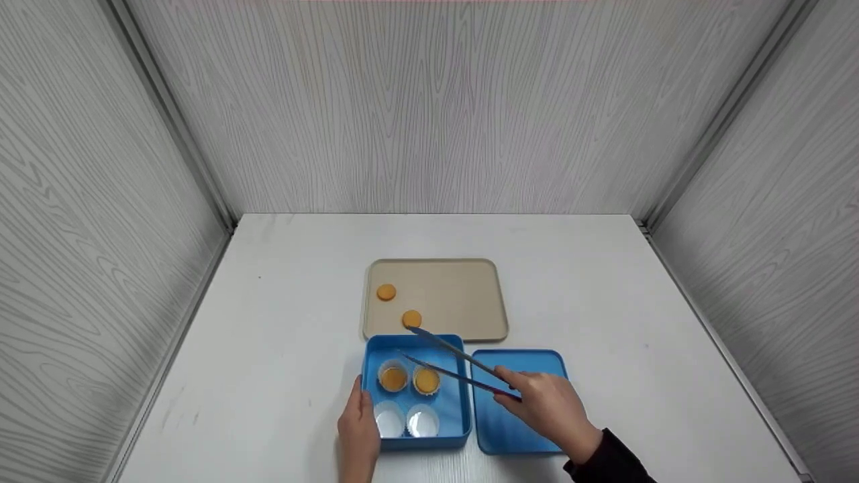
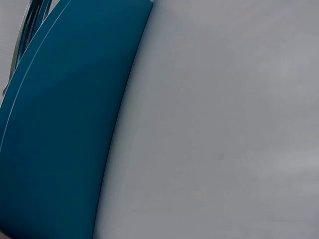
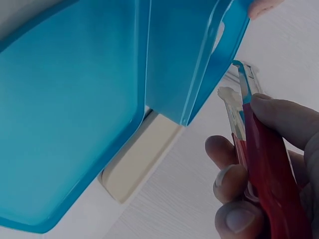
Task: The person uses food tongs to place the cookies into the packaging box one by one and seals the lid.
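Observation:
My left hand (image 1: 359, 426) holds the left side of a blue box (image 1: 453, 416), fingers laid along its outer wall. In the right wrist view, my right hand (image 3: 284, 164) grips red-handled tongs (image 3: 269, 164) between thumb and fingers. The tongs' arms are spread over the box, with one tip at the near edge of a round yellow biscuit (image 1: 412, 318). Inside the box, two white paper cups hold a biscuit each (image 1: 393, 380). Two cups (image 1: 423, 421) nearer me hold none. The left wrist view shows mostly the box's outer wall (image 2: 65, 124).
Behind the box lies a beige tray (image 1: 456, 295), with a second yellow biscuit (image 1: 386, 292) at its left. A blue lid (image 1: 500, 422) lies flat right of the box, under my right hand. Grey wood-grain panels (image 1: 436, 107) enclose the white table (image 1: 268, 335) at back and sides.

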Tool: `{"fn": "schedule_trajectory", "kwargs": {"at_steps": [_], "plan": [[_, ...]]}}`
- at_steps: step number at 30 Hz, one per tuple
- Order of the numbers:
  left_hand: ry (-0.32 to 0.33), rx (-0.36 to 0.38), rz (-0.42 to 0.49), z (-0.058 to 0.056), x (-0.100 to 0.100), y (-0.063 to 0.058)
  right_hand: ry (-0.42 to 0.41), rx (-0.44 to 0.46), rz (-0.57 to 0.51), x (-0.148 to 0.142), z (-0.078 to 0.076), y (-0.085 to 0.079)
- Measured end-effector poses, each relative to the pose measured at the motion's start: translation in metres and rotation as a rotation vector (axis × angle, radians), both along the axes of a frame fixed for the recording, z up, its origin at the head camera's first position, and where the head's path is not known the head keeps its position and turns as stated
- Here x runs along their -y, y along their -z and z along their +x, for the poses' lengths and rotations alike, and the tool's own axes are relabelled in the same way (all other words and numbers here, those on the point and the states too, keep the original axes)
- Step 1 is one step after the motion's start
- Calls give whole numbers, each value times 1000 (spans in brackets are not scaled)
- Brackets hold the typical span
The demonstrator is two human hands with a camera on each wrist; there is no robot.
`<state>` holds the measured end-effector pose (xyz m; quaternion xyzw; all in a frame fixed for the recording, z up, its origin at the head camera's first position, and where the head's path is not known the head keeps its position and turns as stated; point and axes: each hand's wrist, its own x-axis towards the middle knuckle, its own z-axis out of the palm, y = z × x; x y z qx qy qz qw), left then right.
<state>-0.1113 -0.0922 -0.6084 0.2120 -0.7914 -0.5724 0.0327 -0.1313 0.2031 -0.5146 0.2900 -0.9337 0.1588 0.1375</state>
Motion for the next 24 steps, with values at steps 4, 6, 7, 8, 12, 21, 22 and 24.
{"fn": "schedule_trajectory", "kwargs": {"at_steps": [4,6,7,8,12,21,22,24], "plan": [[2,2,-9,1,0,-2,39,-6,7,-1,-7,-4],[3,1,-15,1,0,-2,55,1,12,-1,-10,-6],[3,4,-16,1,0,-2,62,1,17,-1,-12,-7],[4,7,-16,1,0,-2,67,3,18,-1,-14,-7],[-6,-16,-3,1,-1,-1,82,-14,32,0,-21,-10],[-20,-29,6,-1,0,-1,72,-25,65,3,-39,-19],[-19,-25,7,-1,0,-2,74,-22,71,3,-42,-20],[-19,-22,7,-1,0,-2,85,-1,81,4,-47,-23]]}}
